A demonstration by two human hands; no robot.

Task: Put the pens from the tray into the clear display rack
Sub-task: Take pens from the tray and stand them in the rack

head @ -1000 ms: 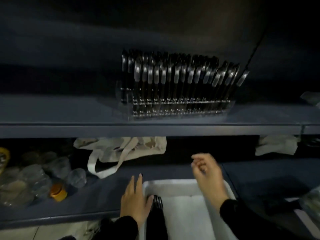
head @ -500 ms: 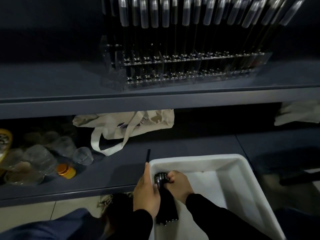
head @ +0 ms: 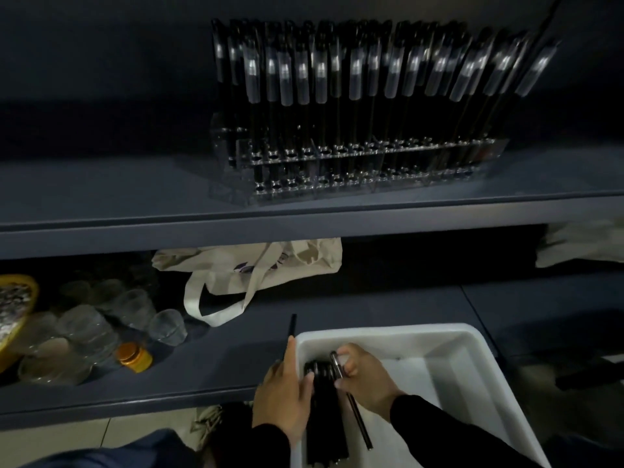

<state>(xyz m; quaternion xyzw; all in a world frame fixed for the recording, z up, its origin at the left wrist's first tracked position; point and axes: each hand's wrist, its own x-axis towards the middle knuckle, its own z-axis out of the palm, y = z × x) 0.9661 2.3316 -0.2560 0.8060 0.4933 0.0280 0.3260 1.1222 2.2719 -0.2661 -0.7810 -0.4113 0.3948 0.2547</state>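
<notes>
Below the dim shelf point(head: 304, 211), right hand point(head: 366, 376) pinches one pen point(head: 354, 410) lying lengthwise toward the person; left hand point(head: 282, 396) steadies the bundle point(head: 322, 400), fingers straight.

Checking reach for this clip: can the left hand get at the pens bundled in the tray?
Probably yes: the left hand already rests against the bundle of pens in the white tray, nothing between them.

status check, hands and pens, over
Right hand pinching one pen in the tray. Left hand steadying the pen bundle. Rack on upper shelf, front holes free, path clear.
</notes>
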